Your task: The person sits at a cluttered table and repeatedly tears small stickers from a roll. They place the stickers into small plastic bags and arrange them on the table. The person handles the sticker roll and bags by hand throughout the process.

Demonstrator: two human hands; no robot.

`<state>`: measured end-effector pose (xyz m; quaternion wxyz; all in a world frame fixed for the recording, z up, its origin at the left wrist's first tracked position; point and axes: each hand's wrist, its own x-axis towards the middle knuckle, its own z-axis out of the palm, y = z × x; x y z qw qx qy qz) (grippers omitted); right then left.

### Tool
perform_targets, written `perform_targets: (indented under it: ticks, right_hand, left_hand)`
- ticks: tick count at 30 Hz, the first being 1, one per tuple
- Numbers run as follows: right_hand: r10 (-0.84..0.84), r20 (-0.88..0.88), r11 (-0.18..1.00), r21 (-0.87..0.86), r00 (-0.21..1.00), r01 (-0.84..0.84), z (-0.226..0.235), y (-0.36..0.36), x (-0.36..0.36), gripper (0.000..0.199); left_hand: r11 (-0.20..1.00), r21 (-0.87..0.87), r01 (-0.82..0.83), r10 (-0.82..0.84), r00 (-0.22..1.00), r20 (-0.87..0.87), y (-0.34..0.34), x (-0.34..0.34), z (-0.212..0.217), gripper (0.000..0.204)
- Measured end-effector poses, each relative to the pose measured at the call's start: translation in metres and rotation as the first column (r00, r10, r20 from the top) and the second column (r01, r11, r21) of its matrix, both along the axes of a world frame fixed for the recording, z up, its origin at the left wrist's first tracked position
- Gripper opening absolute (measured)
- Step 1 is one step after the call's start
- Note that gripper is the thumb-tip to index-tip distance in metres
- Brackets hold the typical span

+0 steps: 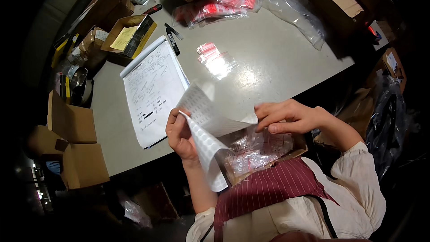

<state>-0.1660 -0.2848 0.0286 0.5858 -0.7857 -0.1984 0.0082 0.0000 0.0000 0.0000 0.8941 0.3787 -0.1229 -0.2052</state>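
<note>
My left hand [180,136] pinches a curled white sheet of small round stickers [208,145] between thumb and fingers, over the table's near edge. The sheet bends in the middle, one part rising behind and another folding down toward my apron. At its right corner, the fingers of my right hand [286,117] meet the edge; the exact grip there is partly hidden. Below the sheet sits an open cardboard box [299,150] against my apron, with clear plastic bags [262,152] of small parts inside.
A written-on notepad [150,89] and black marker [172,41] lie at the left. Small red-striped zip bags [215,60] lie mid-table; larger bags [219,9] are behind. Cardboard boxes [74,123] line the left side. A yellow-and-black box [130,40] stands beyond the notepad.
</note>
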Motion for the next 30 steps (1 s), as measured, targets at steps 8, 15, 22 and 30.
perform_targets:
  ticks: [8, 15, 22, 30]
  right_hand:
    - [-0.359, 0.19, 0.932, 0.015, 0.914, 0.362, 0.04, 0.007, 0.028, 0.02]
    - [-0.245, 0.062, 0.937, -0.242, 0.968, 0.253, 0.039, 0.023, 0.05, 0.033]
    - [-0.259, 0.075, 0.956, -0.123, 0.963, 0.267, 0.046, 0.018, 0.056, 0.032]
    - [-0.205, -0.183, 0.975, 0.044, 0.961, 0.216, 0.049, 0.01, 0.061, 0.027]
  left_hand:
    - [0.916, 0.304, -0.263, 0.195, 0.952, 0.236, -0.037, -0.022, 0.005, 0.012]
    - [0.872, 0.386, -0.3, 0.193, 0.937, 0.292, -0.038, -0.037, 0.028, 0.012]
    - [0.79, 0.588, -0.176, -0.011, 0.953, 0.301, -0.038, -0.045, 0.053, 0.014]
    - [0.867, 0.497, -0.047, -0.092, 0.963, 0.252, -0.039, -0.047, 0.055, 0.029]
